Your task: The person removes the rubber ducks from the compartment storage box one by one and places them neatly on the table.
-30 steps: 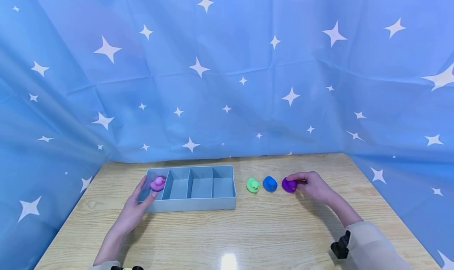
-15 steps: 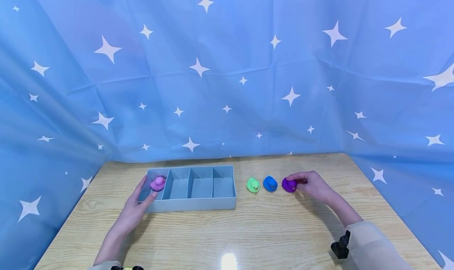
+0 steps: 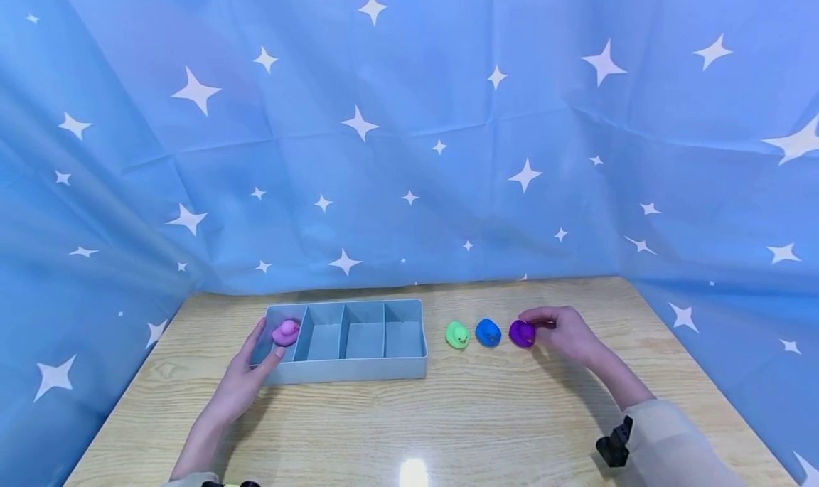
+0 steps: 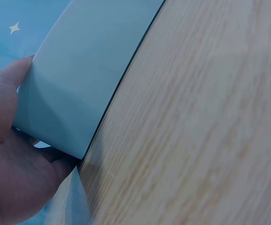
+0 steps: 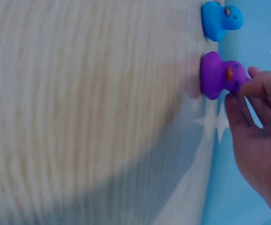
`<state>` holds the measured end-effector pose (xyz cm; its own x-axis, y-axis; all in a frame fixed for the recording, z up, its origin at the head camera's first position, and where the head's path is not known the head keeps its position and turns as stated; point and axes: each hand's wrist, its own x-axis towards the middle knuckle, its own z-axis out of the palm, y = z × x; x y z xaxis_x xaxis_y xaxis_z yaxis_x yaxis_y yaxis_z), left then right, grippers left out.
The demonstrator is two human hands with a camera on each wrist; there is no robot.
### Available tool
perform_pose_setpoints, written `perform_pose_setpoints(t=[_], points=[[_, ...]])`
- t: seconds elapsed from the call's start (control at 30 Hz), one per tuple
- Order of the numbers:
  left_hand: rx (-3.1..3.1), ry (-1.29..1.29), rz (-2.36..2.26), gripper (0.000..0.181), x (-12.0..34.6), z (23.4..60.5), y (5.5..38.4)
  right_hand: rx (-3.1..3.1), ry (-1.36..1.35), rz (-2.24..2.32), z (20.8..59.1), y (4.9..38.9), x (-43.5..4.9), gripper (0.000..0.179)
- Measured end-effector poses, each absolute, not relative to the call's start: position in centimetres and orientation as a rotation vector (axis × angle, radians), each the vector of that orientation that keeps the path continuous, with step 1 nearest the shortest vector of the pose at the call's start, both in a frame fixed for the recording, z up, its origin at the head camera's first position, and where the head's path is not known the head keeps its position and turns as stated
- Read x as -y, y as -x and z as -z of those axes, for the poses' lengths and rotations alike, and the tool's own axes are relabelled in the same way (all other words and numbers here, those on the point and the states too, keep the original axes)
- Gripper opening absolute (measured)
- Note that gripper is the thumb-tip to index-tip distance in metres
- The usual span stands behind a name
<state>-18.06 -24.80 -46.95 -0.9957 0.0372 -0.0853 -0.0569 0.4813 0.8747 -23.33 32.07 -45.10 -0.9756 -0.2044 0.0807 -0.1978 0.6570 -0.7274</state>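
Observation:
A grey-blue box with several compartments (image 3: 345, 370) stands on the table, a pink rubber duck (image 3: 286, 332) in its leftmost compartment. My left hand (image 3: 239, 384) grips the box's left end, thumb at the front rim and fingers along the end wall; the left wrist view shows them around the corner (image 4: 74, 108). To the right, a purple rubber duck (image 3: 522, 334) sits upright on the table. My right hand (image 3: 566, 334) is right at it, fingertips beside its head in the right wrist view (image 5: 215, 77), its body uncovered.
A green rubber duck (image 3: 457, 335) and a blue rubber duck (image 3: 488, 333) sit in a row between the box and the purple duck. Blue star-patterned cloth (image 3: 409, 153) hangs behind and beside the wooden table (image 3: 409, 430).
My right fingers have lifted slightly off the top of the purple duck, so its head now shows. The duck stays in place; the left hand and box have not moved.

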Motion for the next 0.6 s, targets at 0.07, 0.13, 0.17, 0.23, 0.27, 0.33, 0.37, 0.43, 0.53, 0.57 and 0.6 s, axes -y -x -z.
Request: perform_pose_setpoints(t=[0.07, 0.13, 0.17, 0.23, 0.27, 0.33, 0.37, 0.43, 0.53, 0.57, 0.6], points=[[-2.624, 0.017, -1.549, 0.086, 24.8, 47.0, 18.1, -2.879, 0.335, 1.261, 44.7, 23.4, -31.9, 0.028], [-2.622, 0.023, -1.548, 0.086, 24.8, 47.0, 18.1, -2.887, 0.346, 1.280, 44.2, 23.4, -31.7, 0.026], [-2.621, 0.026, -1.548, 0.086, 24.8, 47.0, 18.1, -2.888, 0.354, 1.288, 43.9, 23.3, -31.5, 0.025], [-2.625, 0.025, -1.550, 0.085, 24.8, 47.0, 18.0, -2.868, 0.366, 1.316, 43.2, 23.2, -31.0, 0.025], [-2.629, 0.021, -1.553, 0.085, 24.8, 47.0, 18.0, -2.846, 0.376, 1.341, 42.8, 23.2, -30.6, 0.025], [-2.630, 0.003, -1.572, 0.085, 24.8, 47.0, 18.0, -2.808, 0.394, 1.385, 42.2, 23.0, -29.9, 0.026], [-2.631, -0.005, -1.582, 0.084, 24.8, 47.0, 17.9, -2.792, 0.404, 1.404, 41.9, 22.9, -29.5, 0.026], [-2.626, -0.005, -1.583, 0.085, 24.8, 47.0, 18.0, -2.760, 0.428, 1.442, 41.6, 22.8, -28.8, 0.026], [-2.629, 0.004, -1.573, 0.085, 24.7, 47.0, 18.0, -2.738, 0.471, 1.467, 41.2, 22.7, -27.7, 0.026], [-2.631, 0.011, -1.566, 0.085, 24.7, 47.0, 18.0, -2.734, 0.483, 1.470, 41.1, 22.7, -27.3, 0.025], [-2.633, 0.016, -1.560, 0.085, 24.7, 47.0, 17.9, -2.726, 0.496, 1.480, 40.9, 22.6, -27.0, 0.025]])
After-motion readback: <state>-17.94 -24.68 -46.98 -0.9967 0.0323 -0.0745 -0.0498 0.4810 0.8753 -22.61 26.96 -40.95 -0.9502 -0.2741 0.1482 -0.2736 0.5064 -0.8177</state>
